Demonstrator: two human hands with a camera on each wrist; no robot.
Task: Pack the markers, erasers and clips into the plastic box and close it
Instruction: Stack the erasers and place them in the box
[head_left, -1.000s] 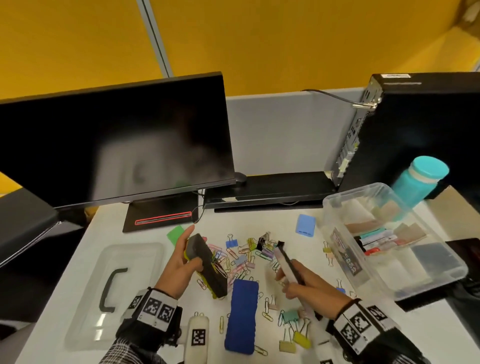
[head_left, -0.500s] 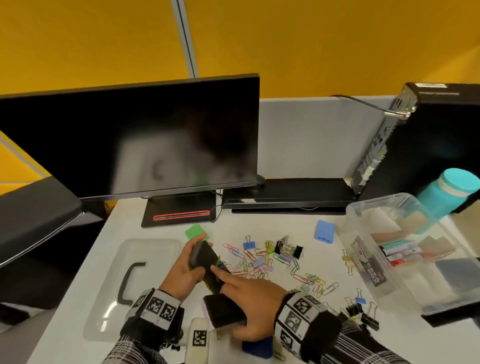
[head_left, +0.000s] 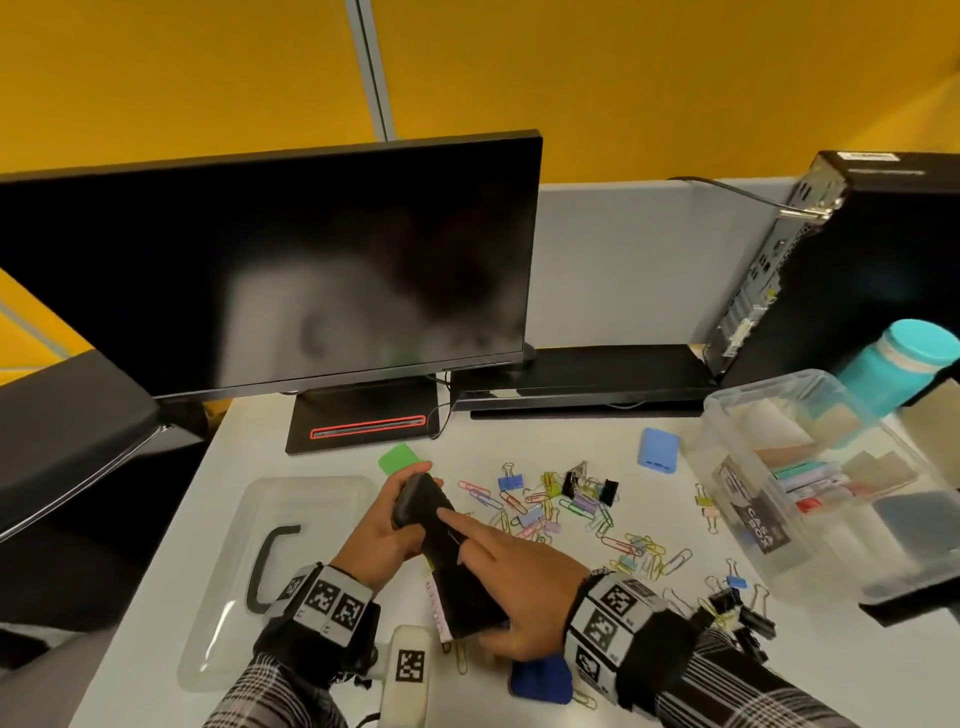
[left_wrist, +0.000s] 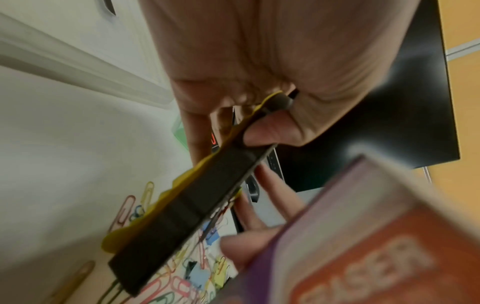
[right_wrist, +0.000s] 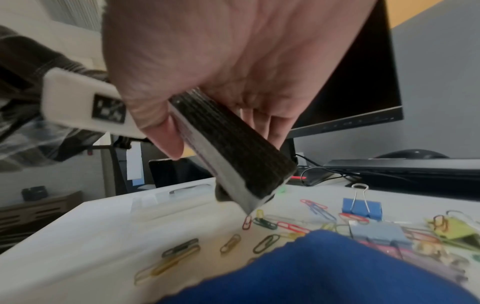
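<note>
Left hand (head_left: 384, 525) grips yellow-backed eraser (left_wrist: 182, 207); right hand (head_left: 511, 587) clamps second eraser (right_wrist: 228, 156), lower centre of frame. Plastic box (head_left: 810, 499) open, far right. Risk: stacked erasers slip over the clips (head_left: 561, 509) in transit.

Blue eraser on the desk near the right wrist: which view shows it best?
The right wrist view: the blue eraser fills its lower foreground, with its wavy edge and felt face clear. The head view shows only a corner poking out beneath the right hand. The left wrist view does not show it.
</note>
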